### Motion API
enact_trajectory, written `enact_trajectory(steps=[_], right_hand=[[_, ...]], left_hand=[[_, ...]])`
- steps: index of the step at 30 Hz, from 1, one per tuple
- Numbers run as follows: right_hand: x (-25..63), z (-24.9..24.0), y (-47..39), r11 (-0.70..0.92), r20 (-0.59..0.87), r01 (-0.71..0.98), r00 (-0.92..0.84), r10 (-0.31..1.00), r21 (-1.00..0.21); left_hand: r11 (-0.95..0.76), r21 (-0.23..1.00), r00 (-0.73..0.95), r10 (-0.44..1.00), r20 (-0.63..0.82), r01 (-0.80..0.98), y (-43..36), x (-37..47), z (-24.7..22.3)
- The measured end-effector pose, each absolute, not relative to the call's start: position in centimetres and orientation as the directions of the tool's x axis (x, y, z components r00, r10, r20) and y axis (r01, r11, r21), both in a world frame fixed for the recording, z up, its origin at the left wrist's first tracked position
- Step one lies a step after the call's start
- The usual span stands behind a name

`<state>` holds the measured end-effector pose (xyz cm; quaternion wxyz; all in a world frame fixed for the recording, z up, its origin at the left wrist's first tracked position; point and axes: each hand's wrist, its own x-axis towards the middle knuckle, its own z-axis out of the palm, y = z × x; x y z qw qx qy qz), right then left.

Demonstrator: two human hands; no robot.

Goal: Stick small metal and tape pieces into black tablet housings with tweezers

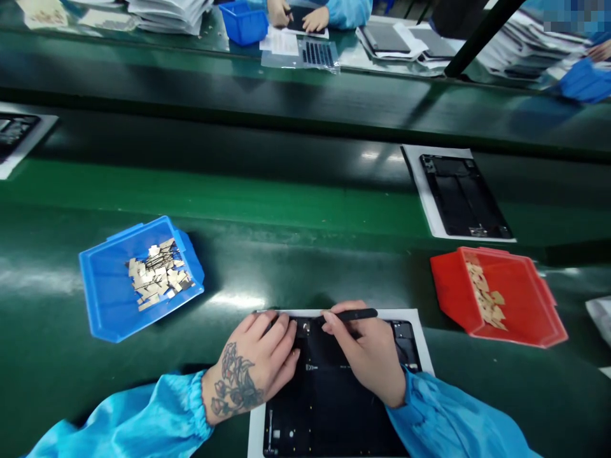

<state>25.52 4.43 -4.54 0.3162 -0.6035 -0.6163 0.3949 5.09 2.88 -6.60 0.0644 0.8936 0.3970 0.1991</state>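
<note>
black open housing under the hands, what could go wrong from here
The black pen-like tool in the right hand might slip and scratch the black housing or its small parts.
The housing lies on a white sheet, which could slide under a push.
The right sleeve overlaps the housing and may snag something.

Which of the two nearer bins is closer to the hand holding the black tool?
The red bin, right of the right hand; the blue bin lies farther away, to its left.

The green bench (pixel 296 273) carries 1 blue bin (pixel 107 286), 1 red bin (pixel 525 286) and white sheets (pixel 256 436).
</note>
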Motion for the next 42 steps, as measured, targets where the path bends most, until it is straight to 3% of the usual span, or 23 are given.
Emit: enact_trajectory(steps=[8,14,19,34,42], right_hand=[[26.6,-4.5,4.4,0.076,0.069,0.573,-0.035,0.997,-0.816],[26.6,-5.2,4.7,0.036,0.024,0.346,-0.039,0.999,-0.938],[26.1,-5.5,4.7,-0.025,-0.04,0.226,-0.064,0.997,-0.974],[26.1,-5.5,4.6,0.355,0.265,0.218,-0.355,0.896,-0.909],[26.4,-5.7,4.8,0.497,0.316,0.282,-0.502,0.805,-0.821]], left_hand=[[-0.623,0.324,0.591,0.781,0.202,0.712,2.8,5.4,-6.2],[-0.565,0.313,0.565,0.819,0.101,0.763,2.4,6.3,-5.7],[-0.571,0.395,0.576,0.809,0.122,0.719,2.6,5.8,-5.9],[-0.564,0.466,0.565,0.81,0.153,0.682,2.8,5.5,-5.7],[-0.572,0.468,0.567,0.806,0.169,0.673,2.7,5.4,-5.8]])
